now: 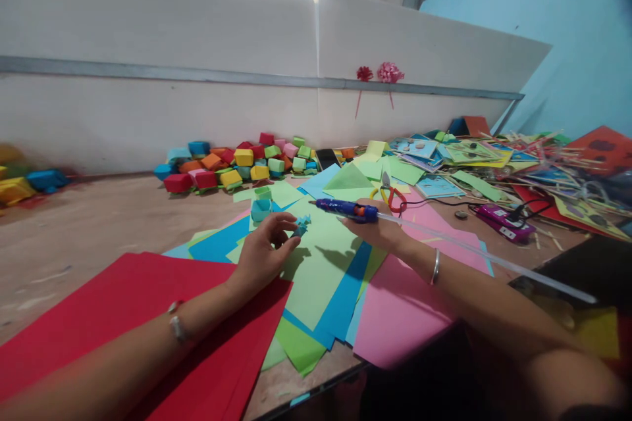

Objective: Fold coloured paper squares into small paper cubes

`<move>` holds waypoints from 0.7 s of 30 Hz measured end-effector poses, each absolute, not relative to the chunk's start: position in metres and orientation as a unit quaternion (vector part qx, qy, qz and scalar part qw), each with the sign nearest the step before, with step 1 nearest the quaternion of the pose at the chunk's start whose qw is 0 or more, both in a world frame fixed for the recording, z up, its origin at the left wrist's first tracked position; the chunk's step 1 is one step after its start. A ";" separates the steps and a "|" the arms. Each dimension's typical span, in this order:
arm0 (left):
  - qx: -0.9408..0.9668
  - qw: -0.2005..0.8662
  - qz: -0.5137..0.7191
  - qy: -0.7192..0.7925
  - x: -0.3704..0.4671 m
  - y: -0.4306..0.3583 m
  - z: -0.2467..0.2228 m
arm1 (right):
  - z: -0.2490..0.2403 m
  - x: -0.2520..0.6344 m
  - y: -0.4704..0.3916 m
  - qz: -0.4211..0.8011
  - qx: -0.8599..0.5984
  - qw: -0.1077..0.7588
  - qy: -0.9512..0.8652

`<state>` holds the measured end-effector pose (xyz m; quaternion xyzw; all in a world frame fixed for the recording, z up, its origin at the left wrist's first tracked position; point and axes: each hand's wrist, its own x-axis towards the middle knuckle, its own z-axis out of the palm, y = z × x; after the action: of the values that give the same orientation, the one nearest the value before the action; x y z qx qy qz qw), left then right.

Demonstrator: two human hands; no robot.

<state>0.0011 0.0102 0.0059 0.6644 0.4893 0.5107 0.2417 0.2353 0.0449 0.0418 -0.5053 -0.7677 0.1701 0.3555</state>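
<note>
My left hand (266, 243) pinches a small blue paper piece (302, 225) with a jagged edge, held above the paper sheets. In my right hand (378, 229) is a blue glue gun (346, 208), its nozzle pointing left toward that piece but apart from it. A long clear glue stick (484, 251) sticks out of the gun's back end. Just beyond my left hand stand a light-blue paper cup shape (261, 210) and a green one (263, 193). Under both hands lies a light-green sheet (316, 283).
Red sheets (148, 316) lie at left, pink sheets (399, 316) at right. Small coloured paper boxes (243, 158) are heaped along the wall. Scissors (390, 196) lie behind my right hand, near a purple power strip (504, 221) with a black cord. Cards and sticks clutter the far right.
</note>
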 end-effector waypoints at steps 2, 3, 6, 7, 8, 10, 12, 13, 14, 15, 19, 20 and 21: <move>0.662 0.258 0.509 0.487 0.004 0.008 0.006 | 0.037 0.231 0.042 0.306 -0.487 0.384 -0.722; 0.666 0.258 0.506 0.484 0.005 0.006 0.006 | 0.034 0.229 0.040 0.363 -0.469 0.388 -0.706; 0.696 0.230 0.496 0.466 0.010 -0.002 0.008 | 0.026 0.221 0.032 0.406 -0.413 0.385 -0.718; 0.707 0.216 0.493 0.459 0.012 -0.006 0.008 | 0.024 0.219 0.030 0.391 -0.400 0.383 -0.735; 0.717 0.203 0.489 0.453 0.013 -0.008 0.009 | 0.023 0.217 0.028 0.375 -0.389 0.381 -0.750; 0.735 0.180 0.483 0.441 0.015 -0.013 0.010 | 0.021 0.215 0.025 0.353 -0.372 0.384 -0.768; 0.749 0.167 0.476 0.430 0.016 -0.015 0.010 | 0.021 0.213 0.023 0.346 -0.363 0.394 -0.770; 0.755 0.162 0.474 0.424 0.016 -0.015 0.009 | 0.021 0.213 0.023 0.346 -0.361 0.401 -0.768; 0.759 0.158 0.473 0.419 0.015 -0.015 0.009 | 0.021 0.212 0.023 0.345 -0.361 0.407 -0.765; 0.763 0.153 0.472 0.415 0.015 -0.014 0.008 | 0.020 0.212 0.023 0.345 -0.361 0.412 -0.762; 0.779 0.125 0.470 0.396 0.014 -0.012 0.004 | 0.019 0.210 0.023 0.336 -0.365 0.412 -0.764; 0.784 0.117 0.469 0.390 0.013 -0.012 0.004 | 0.018 0.210 0.023 0.331 -0.365 0.409 -0.768; 0.789 0.110 0.467 0.383 0.013 -0.012 0.003 | 0.018 0.210 0.023 0.328 -0.363 0.406 -0.772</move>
<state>0.0133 -0.0120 0.0030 0.7890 0.3834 0.4673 0.1102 0.2099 0.0233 0.0182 -0.3631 -0.7717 0.3283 0.4061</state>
